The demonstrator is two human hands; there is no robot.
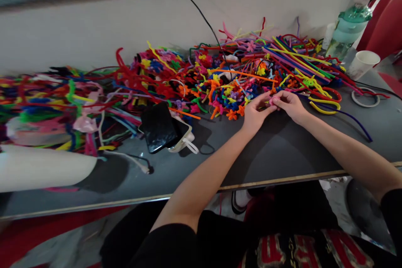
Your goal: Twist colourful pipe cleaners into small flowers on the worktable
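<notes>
My left hand (256,112) and my right hand (290,106) meet above the front of the grey table, fingers pinched together. Between their fingertips is a small pink pipe-cleaner piece (274,99), mostly covered, so its exact shape is hard to make out. Just behind the hands lies a heap of small pipe-cleaner flowers (234,92) in many colours. An orange flower (231,114) rests at the heap's near edge, left of my left hand. Beside my right hand are bent yellow pipe cleaners (325,106) and scissors-like red and yellow loops.
Two phones, one a black phone (159,127), lie left of centre near a white cable (135,160). A white roll (47,169) is at the far left. At right stand a paper cup (364,65), a green bottle (348,29) and a white ring (365,97). A black cord (201,12) hangs behind.
</notes>
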